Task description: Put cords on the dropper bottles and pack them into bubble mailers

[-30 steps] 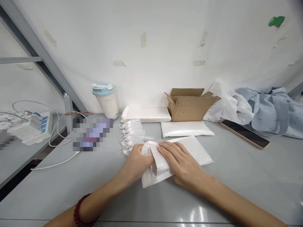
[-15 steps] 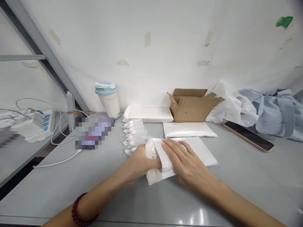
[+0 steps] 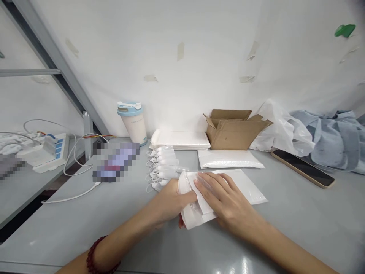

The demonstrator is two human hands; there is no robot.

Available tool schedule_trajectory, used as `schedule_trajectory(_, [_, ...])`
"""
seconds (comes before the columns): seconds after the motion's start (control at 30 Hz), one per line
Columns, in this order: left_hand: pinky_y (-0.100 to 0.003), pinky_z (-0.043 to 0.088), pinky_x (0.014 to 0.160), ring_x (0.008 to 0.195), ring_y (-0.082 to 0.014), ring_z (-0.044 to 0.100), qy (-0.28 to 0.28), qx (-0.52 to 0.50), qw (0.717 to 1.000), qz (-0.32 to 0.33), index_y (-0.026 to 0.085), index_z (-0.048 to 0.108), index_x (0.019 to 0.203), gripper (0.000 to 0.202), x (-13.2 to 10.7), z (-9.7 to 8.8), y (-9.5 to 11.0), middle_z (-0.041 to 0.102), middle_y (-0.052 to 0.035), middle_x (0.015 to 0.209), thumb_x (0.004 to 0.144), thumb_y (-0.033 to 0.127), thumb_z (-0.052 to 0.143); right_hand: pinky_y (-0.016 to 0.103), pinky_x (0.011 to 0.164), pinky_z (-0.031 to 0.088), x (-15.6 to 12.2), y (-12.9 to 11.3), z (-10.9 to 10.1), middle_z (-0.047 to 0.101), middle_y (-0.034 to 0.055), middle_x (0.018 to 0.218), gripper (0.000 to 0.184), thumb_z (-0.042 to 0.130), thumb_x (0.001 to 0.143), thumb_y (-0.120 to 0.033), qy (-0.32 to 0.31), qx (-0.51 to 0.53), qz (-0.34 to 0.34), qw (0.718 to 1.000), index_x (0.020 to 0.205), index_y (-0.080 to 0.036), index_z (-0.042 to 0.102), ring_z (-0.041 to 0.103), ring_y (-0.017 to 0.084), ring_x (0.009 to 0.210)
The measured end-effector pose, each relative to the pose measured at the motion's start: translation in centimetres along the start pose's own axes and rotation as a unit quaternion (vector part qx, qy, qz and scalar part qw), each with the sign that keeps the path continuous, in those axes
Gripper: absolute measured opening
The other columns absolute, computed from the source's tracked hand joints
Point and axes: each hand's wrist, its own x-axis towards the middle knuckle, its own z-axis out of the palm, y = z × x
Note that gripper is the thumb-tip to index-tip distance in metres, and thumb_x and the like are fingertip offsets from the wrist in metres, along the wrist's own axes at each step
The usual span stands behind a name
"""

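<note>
My left hand (image 3: 176, 196) grips the open end of a white bubble mailer (image 3: 189, 219), its thumb lying at the mouth where the bubble lining shows. My right hand (image 3: 225, 194) is laid over the mailer, fingers pressed on its upper side; its thumb is hidden. Behind the right hand, a white mailer surface (image 3: 251, 190) extends over the table; its near part is covered. Another white bubble mailer (image 3: 230, 159) lies flat farther back. Close beyond my left hand is a row of small whitish tubes with loops (image 3: 164, 163).
A stack of white mailers (image 3: 179, 140) and an opened cardboard box (image 3: 236, 133) stand by the wall. Left are a cup (image 3: 132, 123), a pixelated object (image 3: 115, 163) with a cable, and a power strip (image 3: 58, 148). Right are a phone (image 3: 302, 167), plastic bag (image 3: 281, 129) and blue cloth (image 3: 330, 137).
The view has shifted slightly, so everything sits a little lower and farther right. My left thumb has moved higher across the mailer's mouth; both hands remain on the mailer.
</note>
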Motion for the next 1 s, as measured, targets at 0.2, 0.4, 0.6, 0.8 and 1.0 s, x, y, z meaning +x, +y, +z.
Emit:
schedule_trajectory(0.2, [-0.018, 0.038, 0.031, 0.033, -0.0096, 0.048, -0.024, -0.001, 1.000, -0.013, 0.014, 0.056, 0.056, 0.030, 0.1, -1.0, 0.4, 0.054, 0.0003, 0.041, 0.080, 0.031, 0.052, 0.050, 0.083, 0.046, -0.1, 0.5, -0.2, 0.061, 0.0202, 0.112, 0.039, 0.037, 0.080, 0.001, 0.007, 0.004, 0.002, 1.000, 0.116, -0.004, 0.054, 0.051, 0.033, 0.111])
schedule_trajectory(0.4, [-0.020, 0.042, 0.035, 0.037, -0.0097, 0.052, -0.014, -0.041, 0.999, 0.032, 0.014, 0.055, 0.065, 0.039, -0.2, -1.0, 0.9, 0.057, -0.0007, 0.053, 0.086, 0.045, 0.046, 0.048, 0.084, 0.047, -0.1, 0.6, -0.2, 0.065, 0.0187, 0.104, 0.036, 0.038, 0.079, 0.001, 0.021, -0.001, -0.004, 1.000, 0.109, -0.004, 0.058, 0.057, 0.029, 0.104])
schedule_trajectory(0.6, [-0.029, 0.051, 0.076, 0.082, -0.0147, 0.058, 0.017, 0.240, 0.933, 0.269, 0.018, 0.060, 0.105, 0.023, -0.8, -0.3, 0.4, 0.057, -0.0074, 0.108, 0.086, 0.028, 0.051, 0.044, 0.080, 0.050, -0.2, 0.9, 0.0, 0.069, 0.0145, 0.090, 0.031, 0.038, 0.071, 0.000, 0.042, 0.017, 0.005, 0.999, 0.089, -0.007, 0.063, 0.065, 0.023, 0.084])
schedule_trajectory(0.8, [-0.030, 0.043, 0.090, 0.104, -0.0197, 0.052, -0.035, 0.393, 0.859, 0.327, 0.016, 0.054, 0.110, 0.030, -0.9, -0.7, 0.0, 0.058, -0.0081, 0.112, 0.086, 0.035, 0.054, 0.030, 0.061, 0.048, -0.1, 1.2, -0.5, 0.065, 0.0042, 0.063, 0.026, 0.043, 0.087, -0.009, 0.078, 0.016, -0.004, 0.997, 0.067, -0.015, 0.058, 0.059, 0.014, 0.057])
schedule_trajectory(1.0, [-0.024, 0.037, 0.055, 0.060, -0.0128, 0.050, -0.041, 0.431, 0.857, 0.278, 0.016, 0.051, 0.071, 0.023, 0.1, 0.6, -1.9, 0.055, -0.0008, 0.068, 0.089, 0.030, 0.047, 0.025, 0.047, 0.031, -0.1, 0.7, -1.1, 0.042, -0.0050, 0.045, 0.038, 0.058, 0.086, -0.024, 0.091, 0.013, 0.007, 0.996, 0.051, -0.018, 0.044, 0.035, 0.008, 0.042])
